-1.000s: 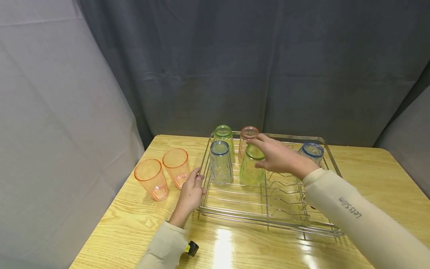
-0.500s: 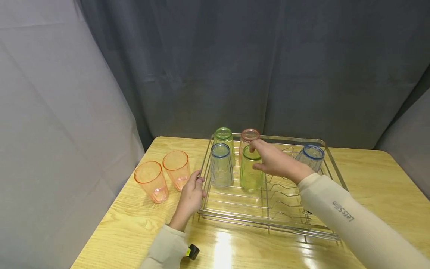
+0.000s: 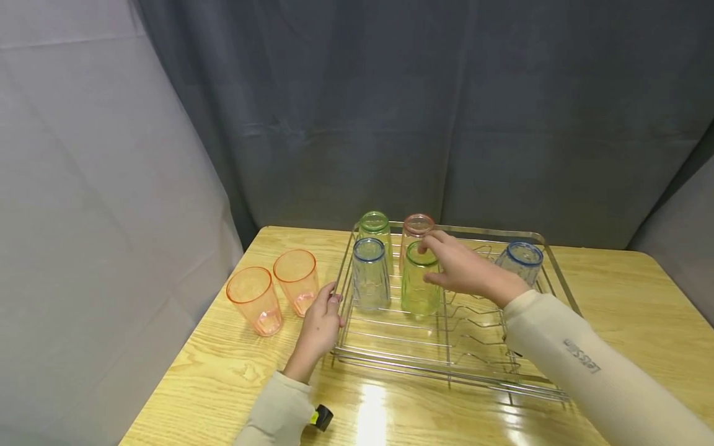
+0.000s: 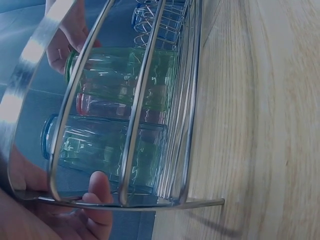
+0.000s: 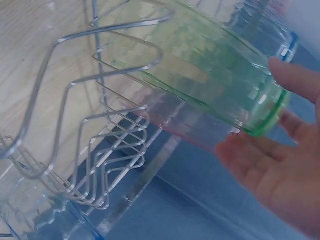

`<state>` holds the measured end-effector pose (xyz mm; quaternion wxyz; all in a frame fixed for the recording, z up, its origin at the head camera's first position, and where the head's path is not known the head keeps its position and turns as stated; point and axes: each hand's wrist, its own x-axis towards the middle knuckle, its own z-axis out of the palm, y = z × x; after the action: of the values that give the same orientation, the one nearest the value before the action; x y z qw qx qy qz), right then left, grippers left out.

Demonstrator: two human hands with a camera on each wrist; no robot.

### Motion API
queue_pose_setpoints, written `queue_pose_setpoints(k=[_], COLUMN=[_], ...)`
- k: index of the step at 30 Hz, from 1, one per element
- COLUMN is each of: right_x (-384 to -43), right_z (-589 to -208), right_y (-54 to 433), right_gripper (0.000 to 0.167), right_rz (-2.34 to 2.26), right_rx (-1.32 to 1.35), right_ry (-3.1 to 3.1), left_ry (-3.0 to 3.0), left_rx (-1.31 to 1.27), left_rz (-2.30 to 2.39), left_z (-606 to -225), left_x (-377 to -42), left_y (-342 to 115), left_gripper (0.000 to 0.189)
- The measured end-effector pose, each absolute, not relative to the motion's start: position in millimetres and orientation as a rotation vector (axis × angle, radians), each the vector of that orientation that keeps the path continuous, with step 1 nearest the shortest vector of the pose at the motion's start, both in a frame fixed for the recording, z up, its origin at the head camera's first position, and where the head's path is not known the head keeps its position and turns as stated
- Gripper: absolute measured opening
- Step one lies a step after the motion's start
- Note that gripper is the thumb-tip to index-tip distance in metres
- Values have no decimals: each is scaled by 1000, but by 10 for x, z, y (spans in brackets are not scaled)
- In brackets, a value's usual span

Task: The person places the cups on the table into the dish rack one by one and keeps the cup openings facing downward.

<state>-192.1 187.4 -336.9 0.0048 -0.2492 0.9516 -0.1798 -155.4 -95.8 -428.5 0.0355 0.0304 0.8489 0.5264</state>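
Observation:
My left hand (image 3: 320, 323) grips the left side of a wire dish rack (image 3: 396, 367), its fingers curled about the metal in the left wrist view (image 4: 100, 185). Upside down in the rack stands a yellow-green glass (image 3: 419, 292). My right hand (image 3: 465, 266) is at its raised base; thumb and loosely spread fingers (image 5: 245, 155) lie on either side of the green rim in the right wrist view. To its left is an inverted blue glass (image 3: 370, 282). Behind stand an inverted green glass (image 3: 376, 224) and a pink glass (image 3: 418, 224), partly hidden.
Two orange tumblers (image 3: 255, 297) stand upright on the wooden table (image 3: 189, 384), left of the rack. Another blue-rimmed glass (image 3: 523, 255) leans at the rack's right, partly behind my forearm. A small black and yellow object (image 3: 322, 418) lies by my left sleeve. Dark curtain (image 3: 357, 111) hangs behind.
The yellow-green glass has settled slightly in the rack, and my right fingertips have drawn back to the right across its base. My left hand has kept its hold on the rack.

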Motion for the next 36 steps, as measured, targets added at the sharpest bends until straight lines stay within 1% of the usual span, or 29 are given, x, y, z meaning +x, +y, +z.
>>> queue_pose_setpoints(k=[8,12,16,21,27,31,36], right_x=[-1742,-1615,-1430,-1175,-945,-820,-720], right_z=[-3043,-2855,-2788,-2847,-3038,-3166,-3347], right_y=[2044,2174,2358,2617,2896,3026,3168], right_gripper=[52,48,46,48,52,53,49], right_rz=[-545,-558,-563,-573,-567,-609,-702], right_rx=[-753,-767,-804,-818,-848,-782,-698], right_ry=[2943,2993,3092,3195,3319,3384,3387], left_ry=[2605,2619,2613,2601,2603,2618,2619], left_rx=[104,104,114,122,122,117,113], left_rz=[1621,1619,1623,1623,1622,1623,1622], left_z=[-4280,-4283,-4291,-4310,-4304,-4304,-4308], left_x=[-1564,-1570,-1571,-1564,-1565,-1568,-1571], left_y=[-962,-958,-944,-932,-928,-927,-929], left_gripper=[47,47,47,47,47,46,47])
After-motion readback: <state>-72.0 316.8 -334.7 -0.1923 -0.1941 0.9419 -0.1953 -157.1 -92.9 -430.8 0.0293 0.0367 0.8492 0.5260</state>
